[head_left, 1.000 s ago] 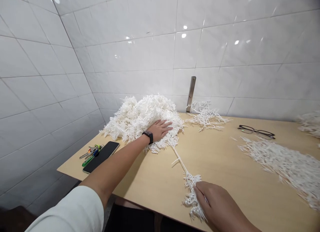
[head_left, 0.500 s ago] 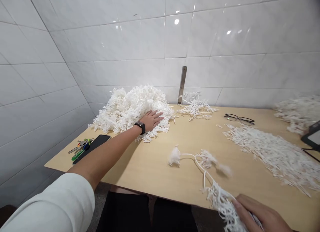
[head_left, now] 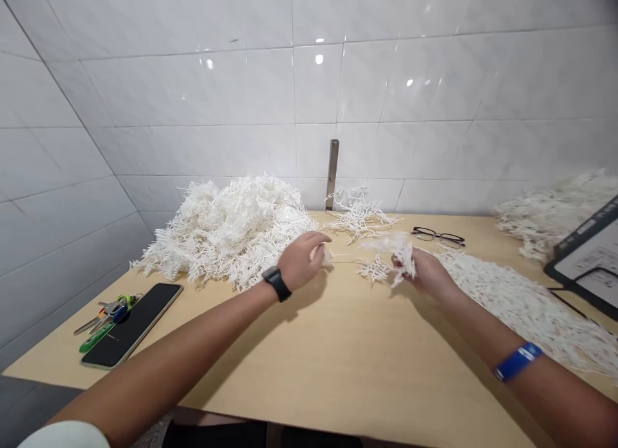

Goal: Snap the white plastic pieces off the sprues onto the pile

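My left hand (head_left: 303,261), with a black watch on its wrist, is at the right front edge of a large pile of white branched strands (head_left: 232,223). Its fingers curl around the tufted end of a white strand (head_left: 344,259). That thin strand runs across towards my right hand (head_left: 427,271), which is closed on a bunch of white branched strands (head_left: 403,258). A spiky white tuft (head_left: 374,270) hangs just left of the bunch, and motion blurs part of it. Both hands are over the middle of the wooden table (head_left: 347,358).
A flat spread of white pieces (head_left: 526,306) covers the right side. Behind lie a small heap of strands (head_left: 361,216) and glasses (head_left: 438,235). A framed board (head_left: 593,255) stands far right. A phone (head_left: 132,326) and keys (head_left: 109,313) lie left; a metal bracket (head_left: 332,174) is against the wall.
My right hand has moved from the front right edge up to the table's middle with the strands. My left hand has come off the pile and curled around a strand end. The view has shifted right.
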A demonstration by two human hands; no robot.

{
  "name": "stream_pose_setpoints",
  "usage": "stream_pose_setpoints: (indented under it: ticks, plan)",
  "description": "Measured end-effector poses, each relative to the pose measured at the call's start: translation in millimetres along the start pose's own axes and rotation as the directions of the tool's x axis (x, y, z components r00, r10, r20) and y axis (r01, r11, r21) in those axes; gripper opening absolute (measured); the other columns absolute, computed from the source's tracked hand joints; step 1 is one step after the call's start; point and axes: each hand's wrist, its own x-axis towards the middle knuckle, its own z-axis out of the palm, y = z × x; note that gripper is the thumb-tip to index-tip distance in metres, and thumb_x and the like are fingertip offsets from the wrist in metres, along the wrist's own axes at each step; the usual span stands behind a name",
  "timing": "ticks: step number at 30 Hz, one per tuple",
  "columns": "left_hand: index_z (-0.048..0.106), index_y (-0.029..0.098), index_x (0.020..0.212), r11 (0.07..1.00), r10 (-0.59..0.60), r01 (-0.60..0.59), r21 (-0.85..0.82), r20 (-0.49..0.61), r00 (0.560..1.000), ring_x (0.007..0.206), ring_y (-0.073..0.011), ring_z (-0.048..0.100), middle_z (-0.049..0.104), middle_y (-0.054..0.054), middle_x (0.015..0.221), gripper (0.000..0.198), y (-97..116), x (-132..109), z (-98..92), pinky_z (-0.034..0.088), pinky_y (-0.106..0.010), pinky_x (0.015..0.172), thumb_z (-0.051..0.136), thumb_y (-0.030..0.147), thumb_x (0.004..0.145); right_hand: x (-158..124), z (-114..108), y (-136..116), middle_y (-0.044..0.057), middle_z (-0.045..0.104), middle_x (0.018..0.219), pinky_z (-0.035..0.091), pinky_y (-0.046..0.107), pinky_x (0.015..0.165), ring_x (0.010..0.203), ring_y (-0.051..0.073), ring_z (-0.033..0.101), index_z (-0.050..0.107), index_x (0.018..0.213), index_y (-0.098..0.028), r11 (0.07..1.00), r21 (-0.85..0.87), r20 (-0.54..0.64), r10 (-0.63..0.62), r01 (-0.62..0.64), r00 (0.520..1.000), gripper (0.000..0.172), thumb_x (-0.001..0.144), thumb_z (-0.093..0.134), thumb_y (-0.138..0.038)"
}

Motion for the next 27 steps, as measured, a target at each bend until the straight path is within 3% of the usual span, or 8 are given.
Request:
stream_pose_setpoints:
  ticks: [3, 5, 9, 14, 18, 21, 24, 27]
  plan:
    - [0.060, 0.019, 0.115, 0.994, -0.071, 0.077, -0.079, 0.082, 0.994, 0.108, -0.0194, 0.059, 0.064, -0.007, 0.118, 0.032, 12, 13, 45.2, 0.049, -0.035, 0.096, 0.043, 0.017, 0.088, 25, 23, 17, 0.001, 0.053, 0.061, 0.046, 0.026, 0.053, 0.055, 0.014, 0.051, 0.051, 0.068, -0.020, 0.933, 0.325, 0.039, 0.154, -0.158, 0.987, 0.014, 0.072, 0.055, -0.033]
    - [0.057, 0.017, 0.120, 0.987, -0.125, 0.134, -0.094, 0.095, 0.988, 0.112, -0.0207, 0.057, 0.061, -0.009, 0.124, 0.036, 11, 18, 75.4, 0.048, -0.036, 0.098, 0.043, 0.015, 0.087, 28, 31, 30, 0.001, 0.053, 0.062, 0.046, 0.025, 0.052, 0.056, 0.014, 0.051, 0.052, 0.071, -0.021, 0.869, 0.459, 0.063, 0.177, -0.186, 0.982, 0.010, 0.073, 0.056, -0.030]
    - [0.057, 0.018, 0.120, 0.972, -0.163, 0.191, -0.140, 0.189, 0.968, 0.109, -0.0210, 0.059, 0.063, -0.010, 0.119, 0.035, 4, 16, 113.0, 0.049, -0.036, 0.096, 0.043, 0.018, 0.087, 18, 29, 47, 0.002, 0.057, 0.067, 0.048, 0.028, 0.054, 0.061, 0.017, 0.055, 0.056, 0.075, -0.022, 0.866, 0.483, 0.089, 0.096, -0.127, 0.991, 0.009, 0.076, 0.054, -0.031]
    - [0.058, 0.019, 0.119, 0.972, -0.133, 0.184, -0.146, 0.306, 0.943, 0.109, -0.0230, 0.058, 0.065, -0.009, 0.117, 0.034, 4, 11, 111.1, 0.046, -0.038, 0.097, 0.048, 0.031, 0.089, 13, 30, 44, 0.004, 0.066, 0.076, 0.052, 0.034, 0.066, 0.072, 0.021, 0.064, 0.060, 0.082, -0.022, 0.857, 0.487, 0.109, 0.132, -0.169, 0.985, 0.018, 0.080, 0.054, -0.039]
    - [0.065, 0.022, 0.108, 0.987, -0.055, 0.107, -0.116, 0.383, 0.922, 0.104, -0.0239, 0.058, 0.067, -0.007, 0.110, 0.026, 6, 13, 103.6, 0.046, -0.039, 0.093, 0.051, 0.031, 0.088, 15, 32, 31, 0.008, 0.068, 0.113, 0.053, 0.041, 0.083, 0.100, 0.026, 0.065, 0.060, 0.116, -0.024, 0.792, 0.583, 0.137, 0.122, -0.180, 0.983, 0.042, 0.086, 0.050, -0.052]
    - [0.068, 0.021, 0.095, 0.992, -0.040, 0.082, -0.093, 0.386, 0.922, 0.100, -0.0236, 0.060, 0.069, -0.008, 0.102, 0.019, 7, 13, 102.3, 0.047, -0.037, 0.090, 0.051, 0.024, 0.086, 12, 29, 21, 0.009, 0.060, 0.130, 0.049, 0.043, 0.094, 0.116, 0.026, 0.059, 0.054, 0.126, -0.027, 0.747, 0.649, 0.162, 0.053, -0.147, 0.985, 0.049, 0.089, 0.043, -0.057]
    - [0.069, 0.021, 0.089, 0.986, -0.013, 0.075, -0.149, 0.379, 0.925, 0.096, -0.0223, 0.061, 0.070, -0.007, 0.097, 0.017, 6, 12, 102.7, 0.048, -0.034, 0.086, 0.053, 0.019, 0.082, 6, 27, 16, 0.012, 0.066, 0.118, 0.048, 0.043, 0.094, 0.112, 0.027, 0.061, 0.061, 0.116, -0.023, 0.817, 0.561, 0.222, 0.007, -0.134, 0.975, 0.047, 0.089, 0.043, -0.057]
    - [0.068, 0.020, 0.088, 0.956, -0.033, 0.128, -0.263, 0.339, 0.940, 0.089, -0.0200, 0.063, 0.070, -0.007, 0.093, 0.017, 2, 11, 104.8, 0.048, -0.032, 0.083, 0.052, 0.019, 0.083, 2, 23, 16, 0.009, 0.070, 0.084, 0.052, 0.038, 0.078, 0.083, 0.023, 0.066, 0.066, 0.093, -0.020, 0.945, 0.326, 0.070, -0.059, 0.033, 0.996, 0.036, 0.089, 0.047, -0.050]
